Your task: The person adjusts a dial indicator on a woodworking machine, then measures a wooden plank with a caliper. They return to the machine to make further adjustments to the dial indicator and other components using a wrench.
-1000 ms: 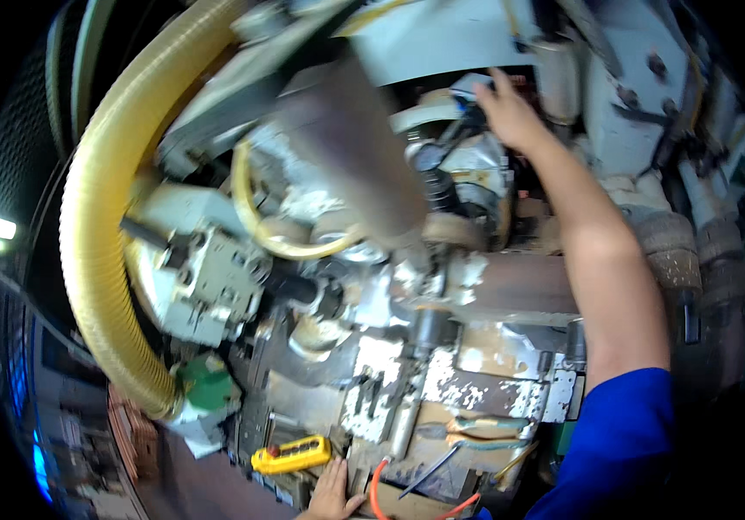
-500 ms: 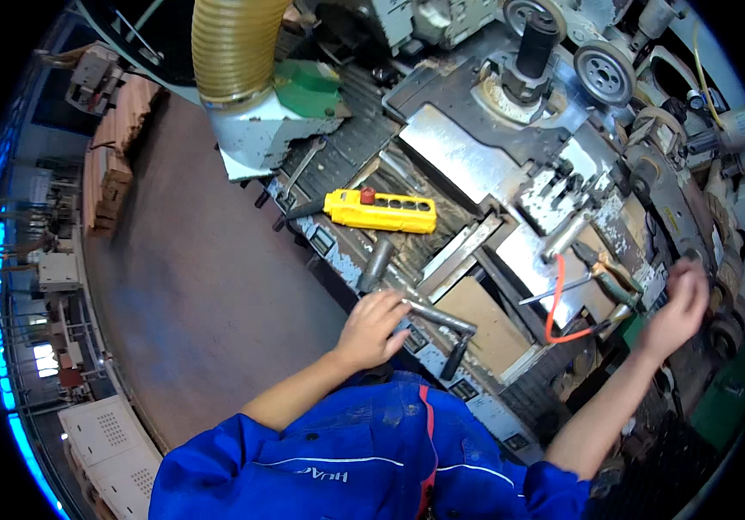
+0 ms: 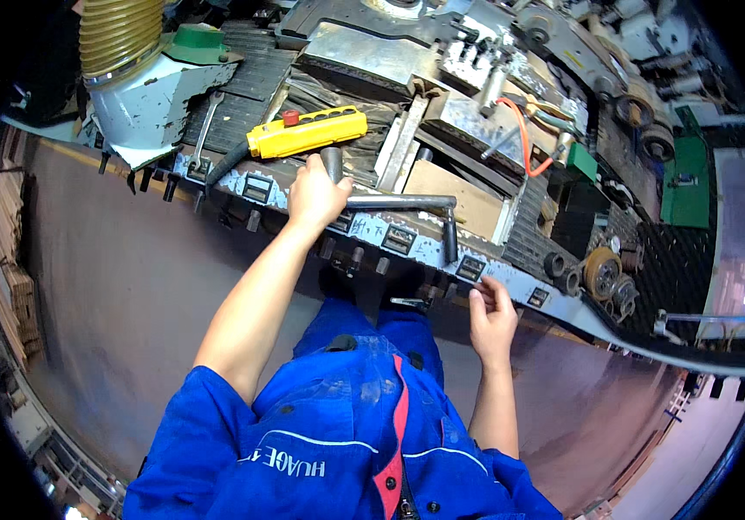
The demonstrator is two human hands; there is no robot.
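Observation:
My left hand [image 3: 316, 198] is at the bench's front edge, its fingers curled down against a short grey metal cylinder [image 3: 332, 163] that looks like a hammer head. What the fingers close around is hidden beneath the hand. From beside the thumb, a steel crank handle [image 3: 398, 201] runs right and ends in a black grip [image 3: 450, 238] pointing toward me. My right hand [image 3: 492, 319] hovers near the front edge, thumb and fingers apart, with nothing in it. Behind my left hand lies a yellow push-button pendant [image 3: 307, 133] with a red button.
A wrench [image 3: 206, 130] lies at the left on the ribbed bench surface. Beside it stands a ribbed yellow hose [image 3: 121, 39] on a pale hood. Pliers [image 3: 550, 114] and an orange tube [image 3: 524, 139] lie at the back right. Metal rings [image 3: 602, 270] sit at the right end.
My view has shifted, showing more of the bench's right end. My right hand has come back from the machine parts to the front edge. My left hand has moved from the crank to the grey cylinder.

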